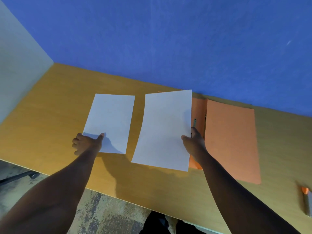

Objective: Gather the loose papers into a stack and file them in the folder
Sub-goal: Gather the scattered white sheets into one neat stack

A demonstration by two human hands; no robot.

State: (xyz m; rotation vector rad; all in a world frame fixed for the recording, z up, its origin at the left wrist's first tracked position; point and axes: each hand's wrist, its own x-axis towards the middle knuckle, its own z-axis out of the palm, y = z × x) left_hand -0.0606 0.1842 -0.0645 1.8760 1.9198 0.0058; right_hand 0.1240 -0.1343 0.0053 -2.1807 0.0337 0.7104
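Note:
Two white sheets are on the wooden desk (50,115). The left sheet (111,119) lies flat; my left hand (86,143) pinches its near left corner, thumb on top. My right hand (194,141) grips the right edge of the larger-looking right sheet (165,129), which is lifted and slightly bowed above the desk. This sheet overlaps the left half of an open orange folder (231,142), whose right flap lies flat. A small green fastener (195,122) shows near the folder's spine.
A blue partition (168,39) runs along the desk's far edge, a pale panel (20,65) on the left. A grey and orange object (307,200) lies at the desk's right edge. A chair base (25,175) is on the floor below left.

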